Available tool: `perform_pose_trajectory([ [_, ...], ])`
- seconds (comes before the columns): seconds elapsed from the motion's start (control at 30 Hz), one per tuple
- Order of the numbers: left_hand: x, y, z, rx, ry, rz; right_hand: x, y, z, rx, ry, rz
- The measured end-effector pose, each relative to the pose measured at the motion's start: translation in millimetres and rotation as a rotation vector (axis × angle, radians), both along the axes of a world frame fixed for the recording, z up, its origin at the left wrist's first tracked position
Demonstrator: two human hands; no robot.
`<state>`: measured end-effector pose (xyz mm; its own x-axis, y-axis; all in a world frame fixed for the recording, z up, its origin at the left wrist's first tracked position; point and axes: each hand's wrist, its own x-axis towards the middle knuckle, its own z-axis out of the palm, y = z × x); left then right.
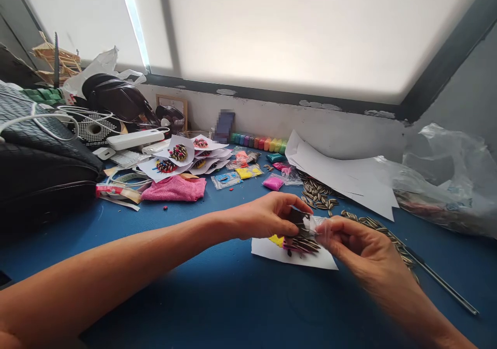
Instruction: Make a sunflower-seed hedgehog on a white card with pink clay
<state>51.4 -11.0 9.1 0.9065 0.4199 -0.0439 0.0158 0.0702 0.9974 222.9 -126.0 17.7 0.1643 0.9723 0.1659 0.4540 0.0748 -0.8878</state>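
the left hand (269, 216), nearly closed, grips the dark end of a small packet (300, 221), which lies between both hands, long axis running crosswise, above white paper (266, 248) on the blue bench (217, 297); the right hand (361, 243), fingers curled, pinches the packet's clear end.

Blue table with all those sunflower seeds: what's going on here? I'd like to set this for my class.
A person's left hand holds a dark packet while the right hand pinches its clear plastic end. Just below, a pink piece stuck with striped seeds sits on white paper. Loose sunflower seeds lie beyond, and similar seed-studded pieces rest on paper farther back, to the left.
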Motion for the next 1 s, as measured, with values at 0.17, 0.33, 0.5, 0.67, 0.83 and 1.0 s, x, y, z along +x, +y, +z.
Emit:
perform_pose_trajectory([
  [0.17, 0.5, -0.6, 0.8, -0.050, -0.042, 0.053, 3.2, 0.9, -3.4, 0.026, -0.031, -0.031],
  [0.33, 1.7, -1.0, -1.1, -0.052, -0.051, 0.108, 5.1, -0.1, -4.8, 0.014, 0.011, -0.027],
  [0.5, 3.2, -3.2, -4.1, 0.107, -0.051, 0.094, -2.9, -0.3, 0.3, -0.077, 0.042, 0.011],
  [0.67, 2.2, -6.2, -1.7, 0.064, -0.030, 0.065, -6.6, -0.6, 2.3, -0.085, 0.098, 0.009],
  [0.83, 2.9, -4.1, 3.2, -0.096, -0.057, 0.146, -2.8, -1.4, 2.0, -0.028, 0.060, -0.040],
  [1.0, 5.5, -3.3, 4.0, -0.146, -0.073, 0.262, -4.2, -1.2, 6.8, -0.013, 0.074, -0.017],
])
